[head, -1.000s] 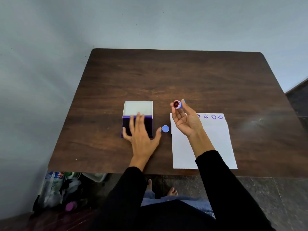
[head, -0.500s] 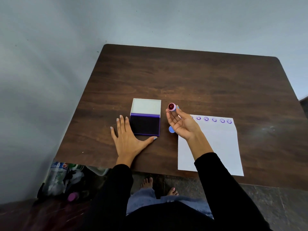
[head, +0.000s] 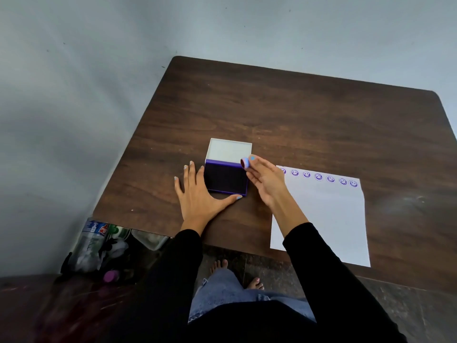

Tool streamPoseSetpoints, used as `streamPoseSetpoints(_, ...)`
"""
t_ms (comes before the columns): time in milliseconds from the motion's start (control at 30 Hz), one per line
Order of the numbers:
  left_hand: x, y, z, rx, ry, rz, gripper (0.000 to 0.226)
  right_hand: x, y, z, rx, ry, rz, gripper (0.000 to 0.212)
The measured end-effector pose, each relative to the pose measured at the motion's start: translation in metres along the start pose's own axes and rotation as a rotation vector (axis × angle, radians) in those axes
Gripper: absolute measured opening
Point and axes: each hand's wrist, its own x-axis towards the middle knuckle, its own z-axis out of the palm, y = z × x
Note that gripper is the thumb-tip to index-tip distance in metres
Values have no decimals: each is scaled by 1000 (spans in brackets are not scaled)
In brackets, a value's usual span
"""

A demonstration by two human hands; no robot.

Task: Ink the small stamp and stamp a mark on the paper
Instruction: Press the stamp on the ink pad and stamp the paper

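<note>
Stamp (head: 245, 162): small, round; pinched in your R hand's fingertips, red face turned left toward the pad. It's up off the pad, at the pad's far-right corner, just by the hinge line. Can't tell if the face has ink on it.
R hand (head: 265, 180): closed on the stamp w/ thumb + fingers, palm facing left, wrist crossing the paper's near-left part. Black sleeve to the wrist.
L hand (head: 197, 194): open, flat on the table, fingers spread. Index lies along the pad's left edge, thumb along its near edge w/ the tip near the near-right corner. Grips nothing; bracing the pad from 2 sides. Nails light blue.
Pad (head: 226, 178): purple case, lid open; dark ink surface faces up. Lid (head: 230, 149) is swung back on the far side, white inside showing.
Paper (head: 326, 219): white sheet, right of the pad, flat; near edge close to the table's front edge. Apart from the pad, no overlap.
Marks (head: 319, 176): row of purple smiley prints along the paper's far edge; seven clear, leftmost one partly hidden behind your R hand. Rest of the sheet is blank.
Table (head: 296, 115): dark wood grain, rounded corners, set against a grey wall.
Floor, left of you: clutter of bottles (head: 99, 246) by the table's near-left corner; details too blurry to tell.
</note>
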Motion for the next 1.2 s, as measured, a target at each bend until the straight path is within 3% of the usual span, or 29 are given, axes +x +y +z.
streamPoseSetpoints(100,0,0,0,-22,16,7,122,-1,14,11,-487,91,-340,25)
streamPoseSetpoints(167,0,0,1,-41,26,6,119,-5,22,20,-661,65,-523,26)
streamPoseSetpoints(333,0,-2,2,-62,47,9,107,-9,41,29,-1025,-25,-730,26)
streamPoseSetpoints(700,3,-2,4,-5,-7,44,100,-13,45,25,-1258,-79,-860,32)
streamPoseSetpoints(1033,2,-2,3,-14,9,36,112,-14,35,29,-1326,-123,-795,28)
streamPoseSetpoints(1200,3,-3,6,5,6,43,102,-20,38,33,-1353,-140,-794,33)
